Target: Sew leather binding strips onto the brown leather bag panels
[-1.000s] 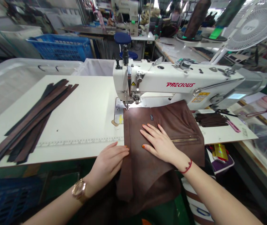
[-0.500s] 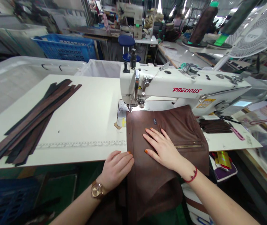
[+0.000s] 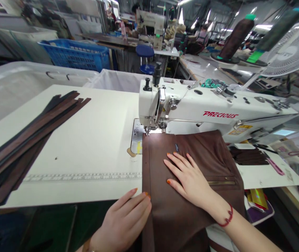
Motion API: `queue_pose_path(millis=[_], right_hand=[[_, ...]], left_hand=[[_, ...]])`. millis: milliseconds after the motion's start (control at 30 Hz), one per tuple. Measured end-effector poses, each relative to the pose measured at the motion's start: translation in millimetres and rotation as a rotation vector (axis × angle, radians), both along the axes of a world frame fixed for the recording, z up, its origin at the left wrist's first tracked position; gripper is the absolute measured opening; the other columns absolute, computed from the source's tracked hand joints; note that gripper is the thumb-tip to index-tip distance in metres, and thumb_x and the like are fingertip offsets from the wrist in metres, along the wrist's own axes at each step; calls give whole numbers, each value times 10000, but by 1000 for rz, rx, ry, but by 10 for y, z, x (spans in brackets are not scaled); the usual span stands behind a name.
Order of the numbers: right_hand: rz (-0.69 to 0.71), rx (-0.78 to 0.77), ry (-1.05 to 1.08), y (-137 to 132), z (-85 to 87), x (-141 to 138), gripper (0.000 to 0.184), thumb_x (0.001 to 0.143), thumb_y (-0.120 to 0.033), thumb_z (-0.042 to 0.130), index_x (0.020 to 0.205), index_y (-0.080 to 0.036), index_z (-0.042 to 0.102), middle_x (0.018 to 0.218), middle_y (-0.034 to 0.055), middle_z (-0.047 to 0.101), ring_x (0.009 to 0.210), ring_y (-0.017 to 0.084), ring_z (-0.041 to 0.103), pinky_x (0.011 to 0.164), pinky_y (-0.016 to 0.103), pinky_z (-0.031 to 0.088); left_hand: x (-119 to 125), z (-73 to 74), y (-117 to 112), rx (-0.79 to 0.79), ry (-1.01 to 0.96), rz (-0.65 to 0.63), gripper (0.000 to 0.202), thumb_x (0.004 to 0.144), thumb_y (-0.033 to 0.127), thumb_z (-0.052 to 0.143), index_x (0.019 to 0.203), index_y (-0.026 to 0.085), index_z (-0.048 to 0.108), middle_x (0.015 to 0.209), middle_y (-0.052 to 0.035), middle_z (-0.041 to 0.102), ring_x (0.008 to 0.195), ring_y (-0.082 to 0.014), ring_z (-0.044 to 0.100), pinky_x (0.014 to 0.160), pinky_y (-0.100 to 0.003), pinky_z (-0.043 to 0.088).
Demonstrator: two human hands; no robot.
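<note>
A brown leather panel (image 3: 162, 182) with a zipper (image 3: 221, 182) and a small dark label (image 3: 176, 147) lies across the table edge and hangs down in front. Its top left corner sits at the presser foot (image 3: 147, 131) of a white sewing machine (image 3: 191, 108). My left hand (image 3: 125, 218) grips the panel's left edge near the front of the table; its fingers are bent over the edge and their undersides are hidden. Flat on the middle of the panel, left of the zipper, rests my right hand (image 3: 191, 178) with fingers spread.
Dark and brown strips (image 3: 39, 136) are piled at the table's left. A printed ruler (image 3: 86, 176) runs along the front. Right of the panel lie a dark stack (image 3: 249, 155) and a pink tool (image 3: 275, 166). Thread cones (image 3: 236, 36) and a fan (image 3: 291, 52) stand behind.
The camera view has shifted, so the table and machine sit lower in the picture. Both hands keep their places on the panel, whose corner is still at the presser foot.
</note>
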State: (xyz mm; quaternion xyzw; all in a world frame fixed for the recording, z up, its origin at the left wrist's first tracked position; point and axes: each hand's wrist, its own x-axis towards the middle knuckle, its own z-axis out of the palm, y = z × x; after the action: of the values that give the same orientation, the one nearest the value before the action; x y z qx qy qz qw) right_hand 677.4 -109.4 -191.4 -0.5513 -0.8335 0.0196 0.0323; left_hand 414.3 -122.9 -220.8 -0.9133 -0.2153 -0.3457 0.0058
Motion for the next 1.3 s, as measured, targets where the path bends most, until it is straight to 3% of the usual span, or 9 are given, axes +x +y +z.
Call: queue_pose_path(millis=[400,600,900,1067,1200,1300], right_hand=[[-17,-57,-42,138,-27,15,546,943,-401,479,1459,-272,356,1563,39,244,1428,264,215,1142,577,155],[-18,-53,-45,198,-29,9,550,941,-395,481,1462,-274,350,1560,42,250,1429,273,213,1133,588,170],[-14,-32,-32,291,-55,30,546,932,-390,488,1452,-267,373,1549,54,279,1414,286,251,1118,592,198],[-36,-15,-28,446,-76,44,514,952,-419,448,1442,-275,390,1554,42,266,1416,268,251,1133,565,181],[-36,-4,-40,572,-88,61,514,959,-423,438,1446,-267,384,1555,44,266,1418,264,244,1135,566,174],[-36,9,-34,661,-93,71,504,962,-420,434,1440,-264,395,1544,52,296,1411,263,261,1136,563,178]], left_hand=[[4,133,222,23,-40,-42,413,971,46,299,929,128,702,914,0,747,995,-99,670,1182,-296,268],[-31,205,328,19,101,-84,381,975,68,329,976,135,705,987,13,747,990,-104,680,1183,-289,235],[-2,158,401,-6,109,-65,390,964,47,322,984,142,700,978,16,745,987,-93,674,1170,-266,260],[45,80,506,-84,-29,-19,379,970,86,313,996,131,689,957,-17,739,960,-100,669,1127,-244,352],[61,216,661,-129,109,-63,380,985,126,296,1016,145,675,956,-10,738,865,-106,691,962,-211,518],[81,323,771,-139,173,-74,382,993,147,280,1028,145,660,954,-22,737,841,-131,698,865,-257,581]])
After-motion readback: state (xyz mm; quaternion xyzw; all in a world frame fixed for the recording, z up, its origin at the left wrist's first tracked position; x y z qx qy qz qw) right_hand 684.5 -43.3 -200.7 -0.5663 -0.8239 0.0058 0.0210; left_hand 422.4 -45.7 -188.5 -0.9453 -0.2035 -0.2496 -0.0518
